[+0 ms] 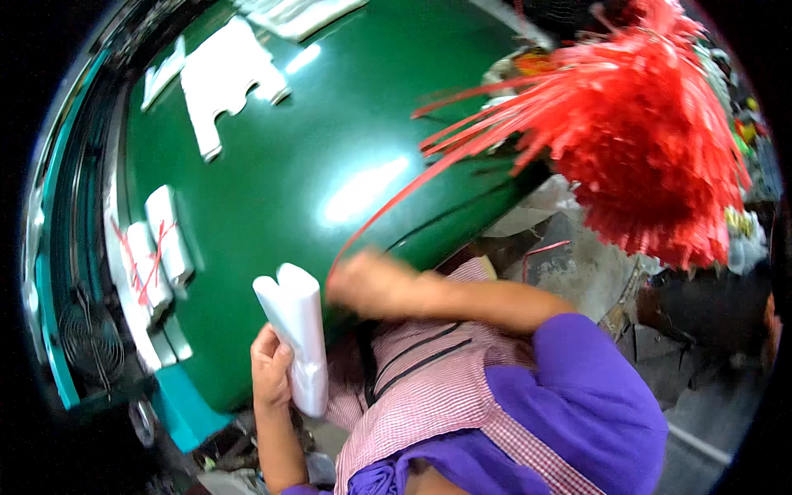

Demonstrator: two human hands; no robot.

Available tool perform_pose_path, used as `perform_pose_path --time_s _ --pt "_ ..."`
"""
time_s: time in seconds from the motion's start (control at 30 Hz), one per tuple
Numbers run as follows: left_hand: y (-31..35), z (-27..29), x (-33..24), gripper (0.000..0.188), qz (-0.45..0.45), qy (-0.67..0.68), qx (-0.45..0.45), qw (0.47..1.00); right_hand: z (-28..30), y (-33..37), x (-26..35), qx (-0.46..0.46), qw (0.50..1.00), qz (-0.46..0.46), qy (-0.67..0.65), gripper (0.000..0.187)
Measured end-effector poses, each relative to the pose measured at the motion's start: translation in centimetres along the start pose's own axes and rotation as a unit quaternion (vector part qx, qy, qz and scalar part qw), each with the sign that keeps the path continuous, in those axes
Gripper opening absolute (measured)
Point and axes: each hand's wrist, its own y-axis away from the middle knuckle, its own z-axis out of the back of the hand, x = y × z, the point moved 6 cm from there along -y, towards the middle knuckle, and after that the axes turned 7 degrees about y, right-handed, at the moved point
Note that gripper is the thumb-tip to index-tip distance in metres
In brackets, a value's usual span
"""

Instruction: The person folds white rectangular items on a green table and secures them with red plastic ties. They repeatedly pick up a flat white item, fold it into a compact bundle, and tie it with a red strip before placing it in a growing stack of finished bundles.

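Observation:
My left hand [271,367] grips a folded bundle of white plastic bags [297,330], held upright at the near edge of the green table [313,140]. My right hand [367,285], blurred, is closed on one red plastic strip [388,206] that runs up to a big hanging bunch of red strips [652,140] at the upper right. The right hand is just right of the bundle's top.
Two bundles of white bags tied with red strips [157,256] lie at the table's left edge. Flat white bags [223,78] lie at the far side. A teal machine frame with a fan grille [87,338] is on the left. Clutter sits on the right.

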Motion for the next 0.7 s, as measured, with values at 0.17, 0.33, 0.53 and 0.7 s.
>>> perform_pose_path --time_s 0.17,0.33,0.53,0.7 --pt "-0.4 2.3 0.4 0.044 0.088 -0.035 0.068 0.993 -2.7 3.5 5.3 -0.005 0.969 0.118 -0.216 0.013" --pt "-4.3 3.0 -4.1 0.025 -0.066 -0.095 -0.001 0.993 1.2 6.9 1.3 -0.139 0.964 0.182 -0.133 0.020" --pt "-7.2 -1.4 -1.9 0.037 -0.087 -0.490 0.105 0.861 5.0 -0.4 0.7 -0.217 0.815 0.186 -0.504 0.016" --pt "-5.9 0.3 -1.0 0.034 -0.239 -0.350 0.013 0.906 2.3 -2.8 -0.9 -0.089 0.952 0.107 -0.273 0.021"
